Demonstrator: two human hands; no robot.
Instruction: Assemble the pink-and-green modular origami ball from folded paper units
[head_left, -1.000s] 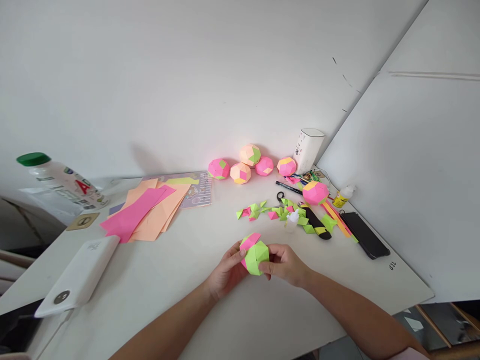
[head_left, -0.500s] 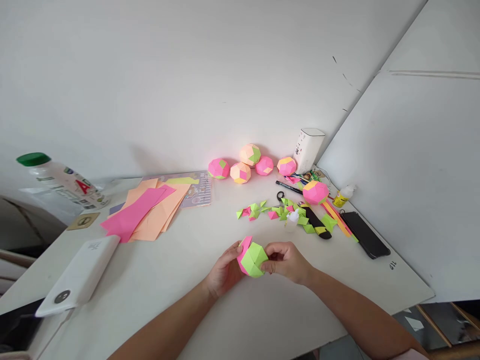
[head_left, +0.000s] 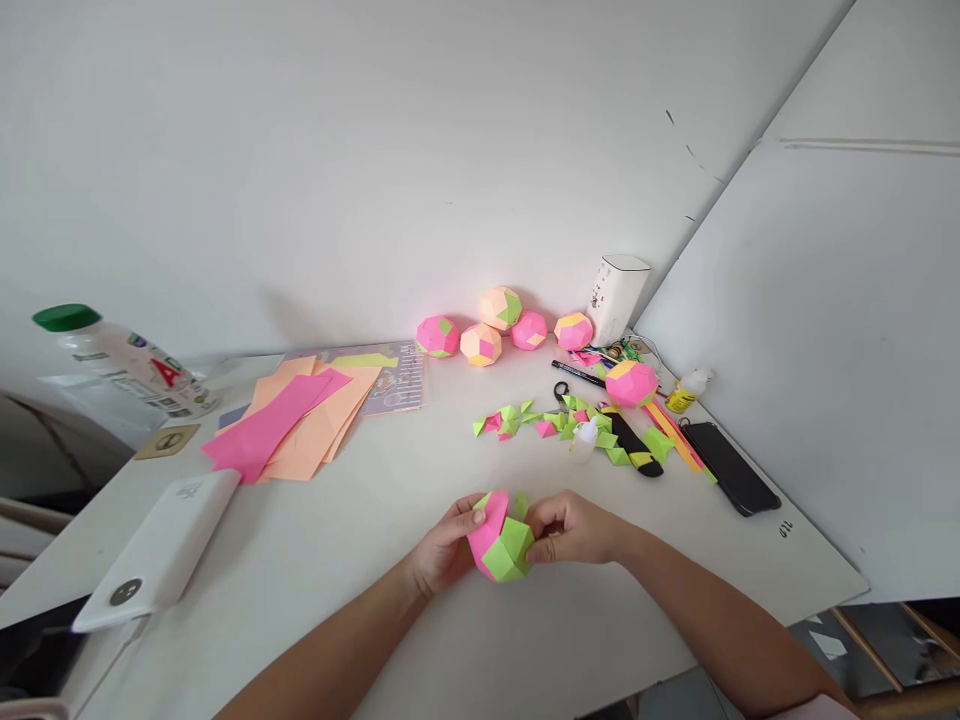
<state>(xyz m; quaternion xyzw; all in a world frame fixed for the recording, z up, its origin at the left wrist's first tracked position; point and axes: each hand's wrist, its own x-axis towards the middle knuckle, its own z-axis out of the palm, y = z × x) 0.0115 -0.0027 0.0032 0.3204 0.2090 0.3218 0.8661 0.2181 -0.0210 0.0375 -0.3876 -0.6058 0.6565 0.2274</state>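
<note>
A faceted paper ball [head_left: 507, 550], pink on its left and lime green on its right, is held above the table between both hands. My left hand [head_left: 444, 545] grips its pink side, thumb on the front and the other fingers behind, partly hidden. On the green side, my right hand [head_left: 574, 528] pinches the edge with thumb and fingers. A green paper flap stands up at the ball's upper right, beside the right fingertips. Beyond the hands lie small folded green and pink paper pieces [head_left: 517, 420] and a small white glue bottle [head_left: 583, 440].
Finished paper balls [head_left: 481, 345] sit along the wall. Pink and peach paper sheets [head_left: 300, 425] lie left, near a white power bank [head_left: 161, 550] and a green-capped bottle [head_left: 139, 365]. At right are a black phone [head_left: 731, 468], a yellow-labelled bottle [head_left: 686, 392] and a black-handled cutter [head_left: 636, 445].
The paper ball has turned and come slightly lower, toward me. More of its pink side shows, and a green flap now stands up at its top right. Both hands keep their hold.
</note>
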